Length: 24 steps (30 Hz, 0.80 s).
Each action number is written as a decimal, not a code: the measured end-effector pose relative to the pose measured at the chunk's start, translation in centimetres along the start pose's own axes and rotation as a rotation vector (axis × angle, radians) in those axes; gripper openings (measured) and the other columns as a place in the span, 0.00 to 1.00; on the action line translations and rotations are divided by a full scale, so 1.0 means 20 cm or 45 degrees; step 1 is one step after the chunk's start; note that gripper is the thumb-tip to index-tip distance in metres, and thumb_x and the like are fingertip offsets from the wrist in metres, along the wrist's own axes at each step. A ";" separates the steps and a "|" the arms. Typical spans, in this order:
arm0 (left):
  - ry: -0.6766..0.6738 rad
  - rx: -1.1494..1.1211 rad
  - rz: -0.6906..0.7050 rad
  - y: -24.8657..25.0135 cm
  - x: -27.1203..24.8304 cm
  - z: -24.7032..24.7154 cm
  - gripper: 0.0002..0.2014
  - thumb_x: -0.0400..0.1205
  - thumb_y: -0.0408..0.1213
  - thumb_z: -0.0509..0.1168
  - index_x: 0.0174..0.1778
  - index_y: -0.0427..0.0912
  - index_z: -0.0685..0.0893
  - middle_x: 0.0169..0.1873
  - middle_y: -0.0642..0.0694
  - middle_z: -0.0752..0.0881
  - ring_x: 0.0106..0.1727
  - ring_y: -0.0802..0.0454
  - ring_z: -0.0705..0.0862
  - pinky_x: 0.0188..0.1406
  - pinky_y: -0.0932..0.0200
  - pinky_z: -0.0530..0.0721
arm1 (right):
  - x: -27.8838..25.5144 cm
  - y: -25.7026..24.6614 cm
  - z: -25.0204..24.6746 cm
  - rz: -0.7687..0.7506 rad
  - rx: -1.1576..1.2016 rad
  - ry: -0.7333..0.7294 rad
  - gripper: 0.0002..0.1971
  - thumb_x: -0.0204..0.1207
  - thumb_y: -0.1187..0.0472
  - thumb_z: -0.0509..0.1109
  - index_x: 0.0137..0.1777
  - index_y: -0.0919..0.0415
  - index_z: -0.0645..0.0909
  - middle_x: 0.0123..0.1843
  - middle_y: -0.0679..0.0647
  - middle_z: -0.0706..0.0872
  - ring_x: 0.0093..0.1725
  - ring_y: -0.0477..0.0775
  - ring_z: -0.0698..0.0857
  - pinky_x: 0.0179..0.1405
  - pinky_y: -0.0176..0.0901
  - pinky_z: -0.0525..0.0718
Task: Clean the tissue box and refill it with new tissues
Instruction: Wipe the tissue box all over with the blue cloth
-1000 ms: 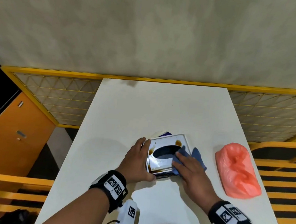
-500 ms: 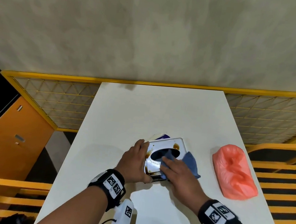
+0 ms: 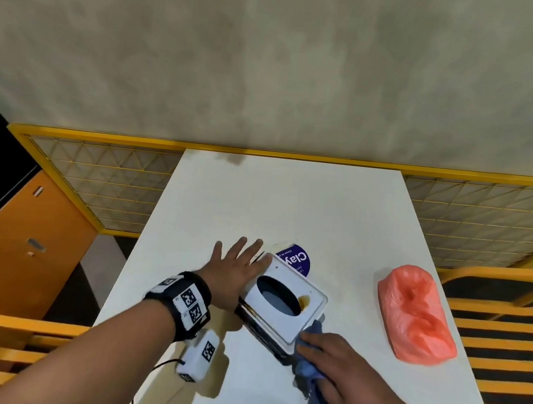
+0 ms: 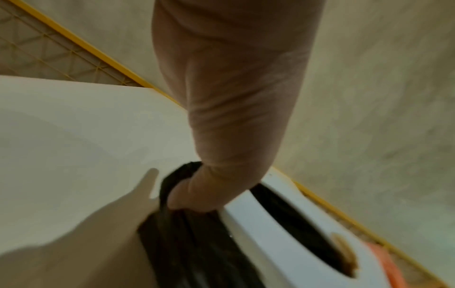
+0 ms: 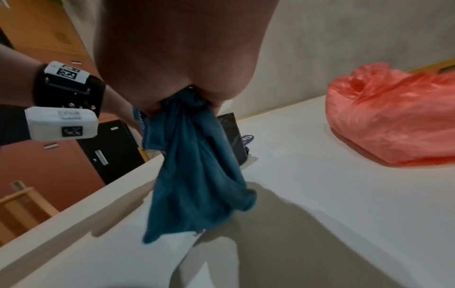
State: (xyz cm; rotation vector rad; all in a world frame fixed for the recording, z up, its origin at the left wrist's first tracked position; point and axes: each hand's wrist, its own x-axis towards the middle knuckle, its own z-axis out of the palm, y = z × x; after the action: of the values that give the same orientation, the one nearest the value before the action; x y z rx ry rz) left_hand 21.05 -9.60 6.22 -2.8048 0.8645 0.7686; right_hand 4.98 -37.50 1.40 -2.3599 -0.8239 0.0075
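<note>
The white-topped, dark-sided tissue box (image 3: 283, 304) with an oval slot sits skewed on the white table (image 3: 291, 204), its long axis running from far-left to near-right. The left hand (image 3: 236, 269), fingers spread flat, braces the box's far-left side. The right hand (image 3: 344, 377) clutches a bunched blue cloth (image 3: 308, 362) at the near-right corner. A brown stain (image 3: 303, 301) by the slot lies nearer that hand.

Tissue box (image 3: 284, 307) mid-table (image 3: 291, 204); bag (image 3: 417, 317) to its right, cloth (image 3: 309, 365) at its near corner
</note>
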 end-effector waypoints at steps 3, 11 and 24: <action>0.162 -0.257 -0.065 0.09 -0.09 0.04 0.53 0.79 0.46 0.70 0.91 0.54 0.39 0.90 0.46 0.37 0.90 0.36 0.38 0.86 0.26 0.47 | 0.03 -0.05 -0.05 -0.013 0.008 0.086 0.23 0.79 0.59 0.65 0.74 0.48 0.74 0.79 0.45 0.71 0.74 0.47 0.73 0.71 0.37 0.70; 0.788 -0.396 0.012 0.50 -0.22 0.49 0.34 0.70 0.67 0.70 0.66 0.48 0.80 0.58 0.48 0.82 0.52 0.44 0.83 0.41 0.47 0.85 | 0.27 -0.01 0.06 -0.021 -0.398 0.123 0.22 0.71 0.60 0.71 0.67 0.54 0.82 0.73 0.55 0.79 0.68 0.59 0.79 0.63 0.53 0.81; 0.713 -0.218 -0.024 0.49 -0.18 0.38 0.24 0.63 0.58 0.68 0.49 0.47 0.82 0.53 0.49 0.84 0.45 0.42 0.79 0.38 0.50 0.73 | 0.41 0.21 0.04 0.349 -0.097 0.384 0.18 0.73 0.62 0.53 0.57 0.59 0.80 0.55 0.49 0.81 0.52 0.49 0.79 0.52 0.39 0.74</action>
State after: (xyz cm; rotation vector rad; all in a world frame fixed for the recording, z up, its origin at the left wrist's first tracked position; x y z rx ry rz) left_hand 9.84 -14.16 1.86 -3.2326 0.8666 0.0365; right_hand 13.75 -34.92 -0.01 -2.4469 -0.3600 -0.2636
